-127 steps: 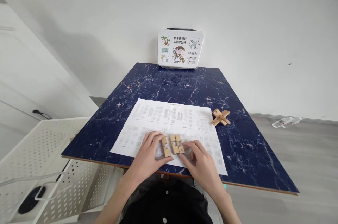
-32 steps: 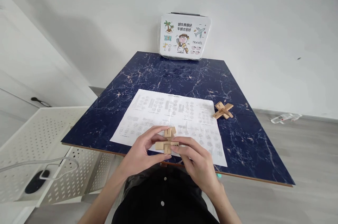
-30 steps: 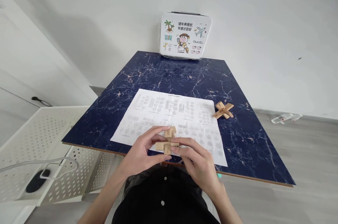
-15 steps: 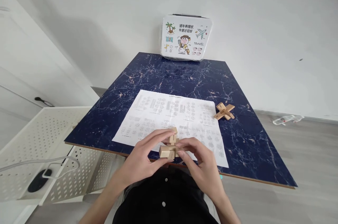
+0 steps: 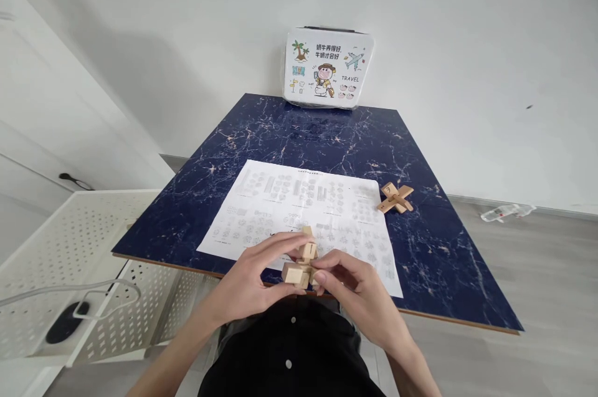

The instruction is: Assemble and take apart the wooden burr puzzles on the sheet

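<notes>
Close to the table's front edge, both hands grip a light wooden interlocking puzzle [image 5: 294,272] made of several crossed square bars. My left hand [image 5: 255,275] holds it from the left, fingers along the top and thumb underneath. On the right side, my right hand [image 5: 357,291] pinches the puzzle between thumb and fingers, which hide part of it. Under and beyond the hands lies a white instruction sheet [image 5: 275,191] printed with small diagrams. A second wooden puzzle [image 5: 395,197], cross-shaped with a mark on one bar, rests at the sheet's right edge.
The dark blue marble-patterned table [image 5: 299,135] reaches back to the wall. A white cartoon-printed case [image 5: 329,66] stands upright at its far edge. At left are a white perforated rack [image 5: 107,229], a cable and a black oval object [image 5: 68,321]. Clear plastic packaging [image 5: 507,212] lies on the floor.
My right thumb and fingers have shifted their grip slightly lower on the puzzle. The puzzle is turned a little, and its upright bar shows more of its marked face.
</notes>
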`<act>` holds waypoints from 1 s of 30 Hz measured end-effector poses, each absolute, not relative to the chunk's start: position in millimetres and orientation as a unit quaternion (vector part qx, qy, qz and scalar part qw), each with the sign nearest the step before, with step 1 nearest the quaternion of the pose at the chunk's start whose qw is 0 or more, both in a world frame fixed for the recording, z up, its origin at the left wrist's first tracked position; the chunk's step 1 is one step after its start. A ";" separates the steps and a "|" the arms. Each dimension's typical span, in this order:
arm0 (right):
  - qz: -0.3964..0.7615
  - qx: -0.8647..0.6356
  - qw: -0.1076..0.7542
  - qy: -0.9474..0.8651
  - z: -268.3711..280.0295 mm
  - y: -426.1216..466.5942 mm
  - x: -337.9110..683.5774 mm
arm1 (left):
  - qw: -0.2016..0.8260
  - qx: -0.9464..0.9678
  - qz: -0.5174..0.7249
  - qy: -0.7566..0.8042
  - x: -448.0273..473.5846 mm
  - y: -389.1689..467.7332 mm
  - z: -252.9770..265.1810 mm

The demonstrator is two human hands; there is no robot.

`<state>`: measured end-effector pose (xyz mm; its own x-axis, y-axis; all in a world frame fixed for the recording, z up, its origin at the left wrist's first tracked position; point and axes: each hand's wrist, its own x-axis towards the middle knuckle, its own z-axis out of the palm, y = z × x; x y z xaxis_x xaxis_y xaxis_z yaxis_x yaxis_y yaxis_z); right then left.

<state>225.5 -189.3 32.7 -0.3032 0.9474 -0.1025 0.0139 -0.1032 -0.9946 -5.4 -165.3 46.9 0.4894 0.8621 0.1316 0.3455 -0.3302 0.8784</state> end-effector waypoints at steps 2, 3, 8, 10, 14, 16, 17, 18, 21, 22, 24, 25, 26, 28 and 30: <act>0.620 -0.425 0.404 -0.521 30.9 -189.3 224.4 | 0.481 0.710 0.331 0.395 -4.5 -163.1 43.8; 0.629 -0.417 0.413 -0.509 30.1 -189.6 223.0 | 0.515 0.681 0.343 0.392 -3.7 -162.6 41.6; 0.617 -0.417 0.466 -0.477 24.2 -194.2 208.2 | 0.596 0.577 0.395 0.396 7.0 -168.2 27.8; 0.569 -0.439 0.495 -0.488 19.6 -196.1 200.7 | 0.598 0.561 0.401 0.409 14.2 -172.5 23.5; 0.411 -0.488 0.548 -0.541 9.3 -197.4 189.7 | 0.587 0.542 0.424 0.426 27.5 -178.7 19.5; 0.344 -0.496 0.562 -0.566 6.1 -196.8 187.2 | 0.590 0.530 0.436 0.426 31.5 -180.2 19.3; 0.320 -0.495 0.567 -0.575 5.2 -196.5 186.6 | 0.595 0.522 0.439 0.425 32.7 -180.7 19.5; 0.301 -0.492 0.572 -0.583 4.9 -196.3 186.1 | 0.600 0.514 0.443 0.424 33.6 -181.3 19.9; 0.267 -0.480 0.576 -0.606 5.5 -197.4 184.5 | 0.617 0.483 0.457 0.420 35.4 -183.2 21.9; 0.257 -0.478 0.576 -0.612 5.7 -198.4 183.5 | 0.623 0.471 0.463 0.419 36.1 -184.0 22.6; 0.231 -0.476 0.580 -0.620 5.5 -200.7 180.7 | 0.634 0.449 0.474 0.415 37.7 -185.7 23.9; 0.214 -0.475 0.585 -0.621 4.8 -201.7 179.1 | 0.638 0.441 0.478 0.412 38.6 -186.6 24.2; 0.195 -0.474 0.591 -0.623 3.9 -202.5 177.4 | 0.642 0.435 0.481 0.409 39.5 -187.5 24.4; 0.153 -0.471 0.603 -0.626 1.2 -203.0 174.1 | 0.646 0.427 0.484 0.407 41.0 -189.1 24.2; 0.117 -0.466 0.610 -0.630 -2.0 -202.5 171.4 | 0.645 0.422 0.487 0.411 41.6 -190.4 23.6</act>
<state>171.4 -202.5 -2.0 0.1776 0.7303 0.6596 0.4450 0.5382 -0.7157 41.6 -190.4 23.6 0.1879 0.9751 -0.1180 -0.2817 0.1686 0.9446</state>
